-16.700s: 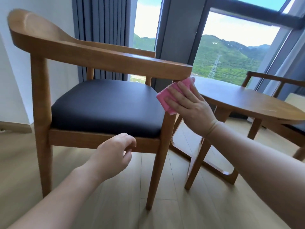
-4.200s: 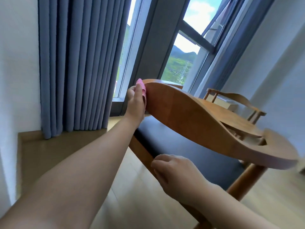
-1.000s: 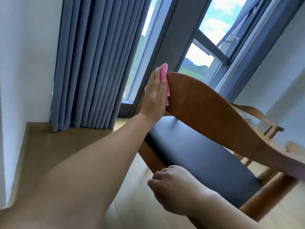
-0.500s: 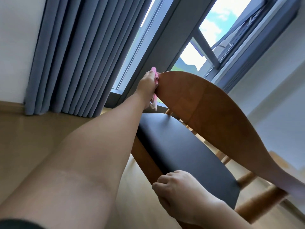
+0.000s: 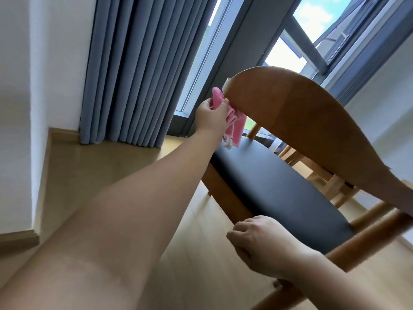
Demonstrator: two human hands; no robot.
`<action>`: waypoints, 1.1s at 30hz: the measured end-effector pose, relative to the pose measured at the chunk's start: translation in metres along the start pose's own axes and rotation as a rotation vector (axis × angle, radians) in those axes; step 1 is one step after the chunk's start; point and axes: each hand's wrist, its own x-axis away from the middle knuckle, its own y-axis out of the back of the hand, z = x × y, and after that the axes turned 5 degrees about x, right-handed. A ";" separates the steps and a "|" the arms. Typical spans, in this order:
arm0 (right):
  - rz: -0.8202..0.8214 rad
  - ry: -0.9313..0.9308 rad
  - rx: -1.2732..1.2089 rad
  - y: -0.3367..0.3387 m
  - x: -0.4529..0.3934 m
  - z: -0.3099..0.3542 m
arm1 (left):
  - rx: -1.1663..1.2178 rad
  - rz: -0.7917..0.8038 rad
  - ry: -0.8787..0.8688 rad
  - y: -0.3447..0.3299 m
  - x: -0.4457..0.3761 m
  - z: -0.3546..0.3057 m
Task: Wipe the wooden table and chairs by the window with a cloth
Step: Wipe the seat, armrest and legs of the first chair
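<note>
Since half a second ago, the left hand (image 5: 210,116) has slid down from the top of the chair's curved wooden back rail (image 5: 290,113) to the rail's near end, and the pink cloth (image 5: 232,118) now hangs lower, trailing toward the seat.

Head view, the only camera: it looks steeply along both bare forearms at a wooden chair with a black padded seat (image 5: 279,189). Behind it are blue-grey curtains (image 5: 125,70) and a tall window (image 5: 288,52) showing bright sky. The left hand's fingers are curled round the bunched cloth, pinching it against the end of the rail. The cloth sits between fingers and wood, its loose tail with a small white tag dangling just above the seat's far corner. The right hand (image 5: 257,245) rests low by the front seat frame, fingers curled; whether it grips the wood or only steadies against it is hard to tell, as the fingertips are hidden.

Progress, as a judgement: this chair's back rail is being wiped now. Light wooden legs (image 5: 335,186) beyond the seat probably belong to the table or second chair; nothing here shows whether those have been cleaned, so they may well remain.
</note>
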 end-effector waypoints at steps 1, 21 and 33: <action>-0.008 0.010 0.005 -0.002 0.000 0.000 | -0.056 0.009 0.005 0.009 0.009 0.005; -0.195 -0.228 -0.242 -0.049 -0.026 0.006 | -0.147 0.465 0.475 0.107 0.118 0.107; -0.199 -0.258 -0.335 -0.053 -0.065 0.015 | -0.216 0.594 0.351 0.144 0.109 0.096</action>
